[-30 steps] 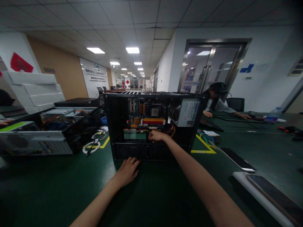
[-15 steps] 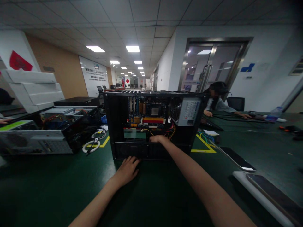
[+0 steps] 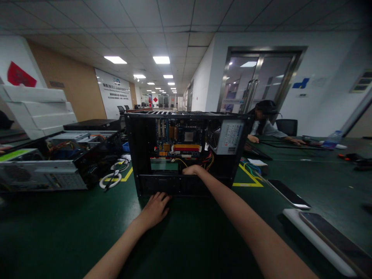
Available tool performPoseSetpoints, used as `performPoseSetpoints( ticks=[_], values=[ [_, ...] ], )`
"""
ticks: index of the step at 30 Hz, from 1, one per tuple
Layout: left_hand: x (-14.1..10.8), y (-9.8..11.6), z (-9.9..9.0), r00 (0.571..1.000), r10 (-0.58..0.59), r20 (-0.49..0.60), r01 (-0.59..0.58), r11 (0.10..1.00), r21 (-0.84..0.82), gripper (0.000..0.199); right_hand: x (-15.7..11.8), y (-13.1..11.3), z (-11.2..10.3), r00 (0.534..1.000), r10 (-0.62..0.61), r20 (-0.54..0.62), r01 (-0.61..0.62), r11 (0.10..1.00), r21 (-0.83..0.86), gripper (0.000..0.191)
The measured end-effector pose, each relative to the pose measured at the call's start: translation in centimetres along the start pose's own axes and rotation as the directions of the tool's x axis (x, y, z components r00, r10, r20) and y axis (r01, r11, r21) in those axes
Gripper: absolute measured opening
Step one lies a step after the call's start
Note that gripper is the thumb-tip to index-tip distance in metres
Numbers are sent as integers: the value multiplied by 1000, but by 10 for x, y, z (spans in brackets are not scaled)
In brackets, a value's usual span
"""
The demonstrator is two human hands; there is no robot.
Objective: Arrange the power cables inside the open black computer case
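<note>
An open black computer case (image 3: 158, 185) stands upright on the green table in front of me. Inside it show a blue motherboard (image 3: 178, 133) with red and yellow memory slots, a silver power supply (image 3: 230, 136) and loose coloured wires (image 3: 209, 161). My right hand (image 3: 192, 169) reaches over the lower panel into the case; its fingers are curled, and their tips and whatever they grip are hidden. On the table, my left hand (image 3: 155, 209) lies palm down with fingers apart, the fingertips at the case's bottom edge.
Left of the case are another opened computer case (image 3: 55, 172) and coiled white cable (image 3: 110, 180). Phones (image 3: 287, 193) and a white box (image 3: 314, 234) lie at the right. Across the table a person (image 3: 264, 126) handles a dark frame; a plastic bottle (image 3: 333, 139) is nearby.
The whole view has shifted slightly, so everything sits a little further left. Both hands stay in nearly the same place against the case.
</note>
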State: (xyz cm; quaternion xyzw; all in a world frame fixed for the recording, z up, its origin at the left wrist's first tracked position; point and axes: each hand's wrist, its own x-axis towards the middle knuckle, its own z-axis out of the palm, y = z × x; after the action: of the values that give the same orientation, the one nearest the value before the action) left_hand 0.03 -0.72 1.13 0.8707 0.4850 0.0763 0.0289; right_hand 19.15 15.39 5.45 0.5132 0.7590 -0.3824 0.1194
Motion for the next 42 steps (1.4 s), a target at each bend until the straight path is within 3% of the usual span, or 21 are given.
performPoseSetpoints(
  ticks=[7, 13, 16, 20, 23, 26, 32, 37, 42],
  values=[
    [1, -4, 6, 1000, 0, -9, 0, 1000, 8, 41, -3, 0, 0, 999, 14, -43, -19, 993, -118, 14],
    [1, -1, 3, 1000, 8, -4, -8, 1000, 7, 42, -12, -4, 0, 980, -94, -175, 63, 983, -173, 14],
    [1, 0, 1, 1000, -3, 6, 3, 1000, 14, 42, -18, -4, 1, 952, -115, -284, 90, 991, -101, 8],
    [0, 0, 0, 1000, 9, -2, -9, 1000, 26, 42, -25, -3, 1, 922, -57, -383, 124, 980, 153, 9],
    [0, 0, 0, 1000, 14, -8, -14, 1000, 23, 42, -31, -1, 1, 918, -10, -396, 192, 886, 423, 12],
    [0, 0, 0, 1000, 10, -2, -10, 1000, 10, 42, -36, 1, 0, 908, 22, -419, 275, 722, 635, 11],
    [0, 0, -1, 1000, 11, -1, -11, 1000, 7, 40, -35, 4, -2, 865, 156, -476, 371, 440, 818, 7],
    [0, 1, -2, 1000, 10, 0, -10, 1000, 10, 41, -31, 6, -6, 900, 236, -365, 278, 334, 901, 7],
    [0, 2, -3, 1000, 7, 6, -7, 1000, 1, 41, -29, 15, -13, 945, 224, -237, 183, 236, 954, 15]
  ],
)
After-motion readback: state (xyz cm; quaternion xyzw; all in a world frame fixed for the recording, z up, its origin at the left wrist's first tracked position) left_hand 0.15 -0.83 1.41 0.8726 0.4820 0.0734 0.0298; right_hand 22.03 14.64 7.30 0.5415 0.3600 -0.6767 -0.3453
